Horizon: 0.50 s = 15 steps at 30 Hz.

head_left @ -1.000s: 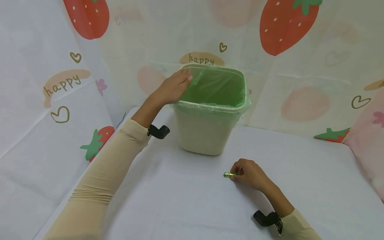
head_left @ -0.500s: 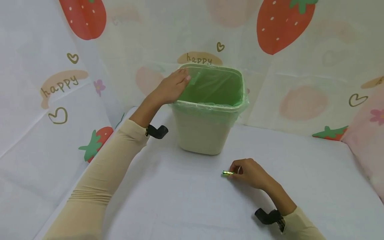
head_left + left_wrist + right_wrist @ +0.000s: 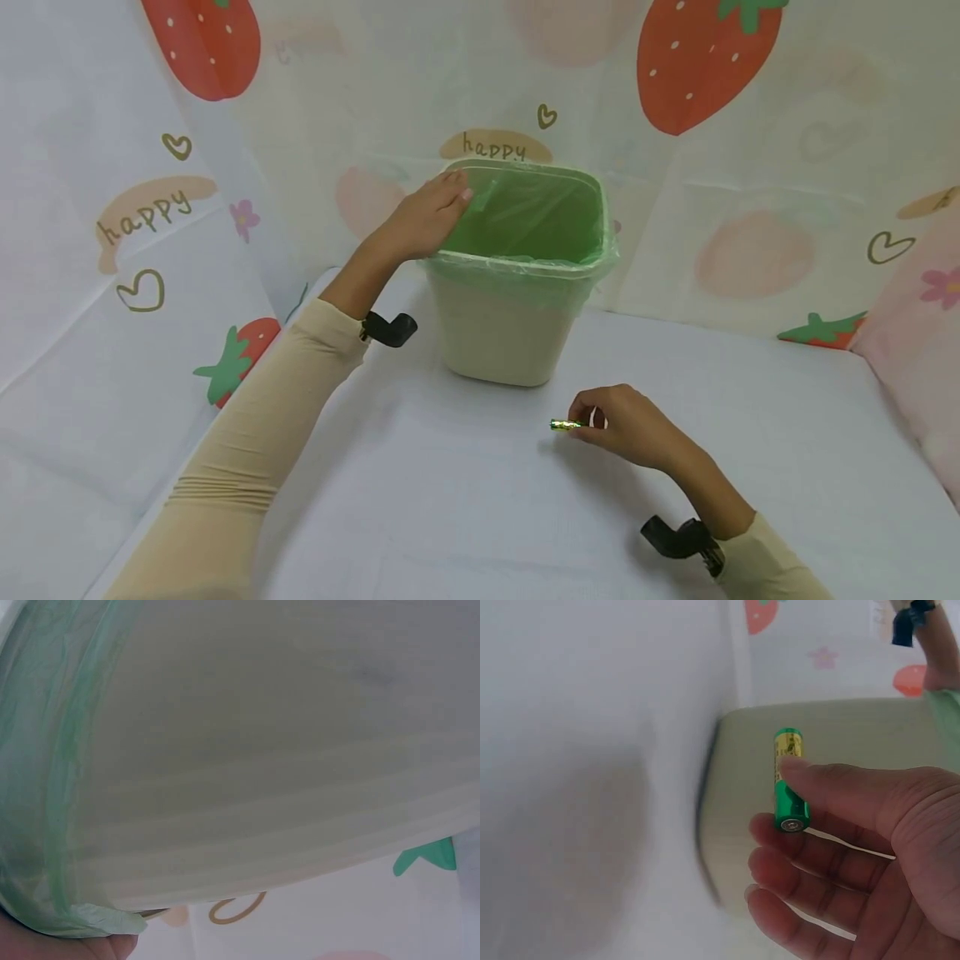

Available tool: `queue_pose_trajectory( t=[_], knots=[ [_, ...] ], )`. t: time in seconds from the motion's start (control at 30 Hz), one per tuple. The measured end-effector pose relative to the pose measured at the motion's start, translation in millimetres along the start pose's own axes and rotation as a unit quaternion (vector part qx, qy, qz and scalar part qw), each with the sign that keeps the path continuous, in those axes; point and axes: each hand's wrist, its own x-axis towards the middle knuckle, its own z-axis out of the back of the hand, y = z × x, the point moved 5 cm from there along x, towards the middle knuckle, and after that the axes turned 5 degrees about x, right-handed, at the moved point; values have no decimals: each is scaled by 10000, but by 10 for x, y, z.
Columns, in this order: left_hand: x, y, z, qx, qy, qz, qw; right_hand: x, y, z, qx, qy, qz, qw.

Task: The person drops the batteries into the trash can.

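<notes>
A small green-and-gold battery (image 3: 789, 796) is pinched between the thumb and fingers of my right hand (image 3: 626, 423), held a little above the white cloth. In the right wrist view its flat end faces the camera and the other fingers are loosely curled. A pale trash can (image 3: 498, 333) with a green plastic liner (image 3: 543, 221) stands upright behind it. My left hand (image 3: 427, 217) grips the can's left rim. The left wrist view shows the can's outer wall (image 3: 262, 765), the folded-over liner and part of a finger (image 3: 112, 946) at the liner's edge.
White cloth (image 3: 450, 483) covers the work surface. A strawberry-printed curtain (image 3: 750, 183) hangs close behind the can and along the left side. Pink fabric (image 3: 915, 333) borders the right. Each wrist carries a black camera mount.
My right hand has risen slightly off the cloth with the battery and shifted a little toward the can. The left hand stays at the rim. The whole head view has drifted slightly.
</notes>
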Motion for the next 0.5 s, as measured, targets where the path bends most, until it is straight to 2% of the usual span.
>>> queue_pose_trajectory(
  t=[0.5],
  knots=[
    [-3, 6, 8, -59, -47, 1, 10000, -51, 523, 430, -271, -390, 391, 9981]
  ],
)
